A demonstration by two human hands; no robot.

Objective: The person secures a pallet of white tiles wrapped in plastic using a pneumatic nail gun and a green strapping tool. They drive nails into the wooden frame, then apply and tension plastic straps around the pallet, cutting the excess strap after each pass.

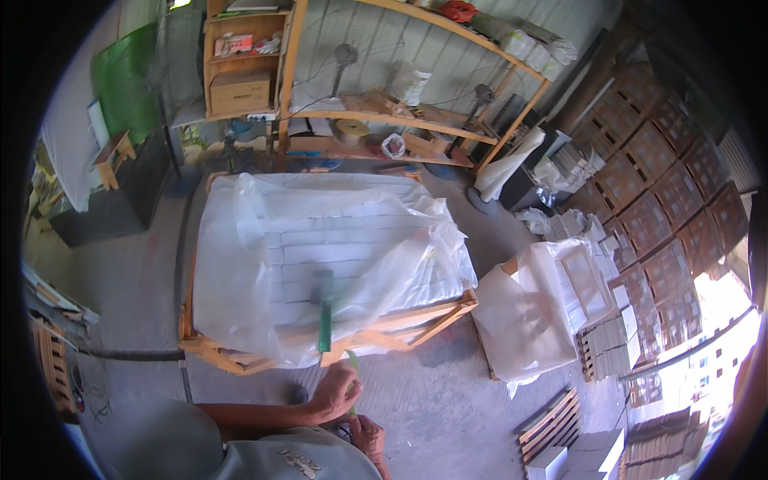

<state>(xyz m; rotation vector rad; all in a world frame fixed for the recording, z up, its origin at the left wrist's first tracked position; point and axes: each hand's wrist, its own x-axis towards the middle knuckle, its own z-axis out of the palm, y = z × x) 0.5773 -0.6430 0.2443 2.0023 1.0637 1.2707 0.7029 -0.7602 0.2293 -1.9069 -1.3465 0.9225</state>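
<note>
My left hand (334, 394) is closed, its fingers curled around a light green strap (353, 366) that sticks up beside the knuckles. Just below it, my right hand (368, 438) is also closed near the strap's lower part. In front of both hands stands a wooden crate (436, 320) full of white stacked packs (324, 253), partly covered by clear plastic sheeting (248, 264). Against the crate's near side shows a straight green piece with a blurred grey end (326, 324), like a hammer; whether my left hand touches it I cannot tell.
Right of the crate is a plastic-wrapped pallet load (524, 320), with white boxes (612, 344) beside it. A slatted pallet (549, 432) lies at lower right. Stacked brown cartons (640, 176) line the right side. A wooden shelf (384, 116) with fans stands behind.
</note>
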